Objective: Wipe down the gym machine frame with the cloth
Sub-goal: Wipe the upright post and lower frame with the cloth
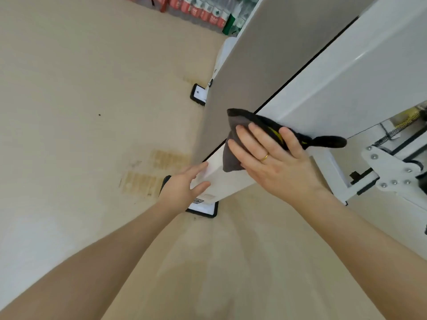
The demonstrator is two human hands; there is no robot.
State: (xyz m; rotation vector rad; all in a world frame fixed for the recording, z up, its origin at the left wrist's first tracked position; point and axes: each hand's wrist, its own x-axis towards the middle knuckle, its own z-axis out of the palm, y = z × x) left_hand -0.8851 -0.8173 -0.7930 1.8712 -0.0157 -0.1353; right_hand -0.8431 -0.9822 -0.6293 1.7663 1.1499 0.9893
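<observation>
Cloth [233, 144]: dark grey, black-edged, bunched against the white frame [323, 88], just where the grey panel [254, 61] meets it. A loose tail sticks out to the right, off the hand.

Risks, as judged from here:
- The bunched cloth may slide out from under flat fingers on a hard stroke; nothing pinches it.
- The free tail could snag on the linkage [390, 165] and spring close by to the right.
- The wad covers little; edges of the post may get missed.
- Fingers near the black panel gap could catch if the stroke runs along it.

Right hand [275, 162]: fingers straight and spread, palm pressing the cloth onto the frame; not gripping.

Left hand [184, 185]: open, fingers relaxed, touching the lower end of the post near the foot pad [208, 212]; it holds nothing.
</observation>
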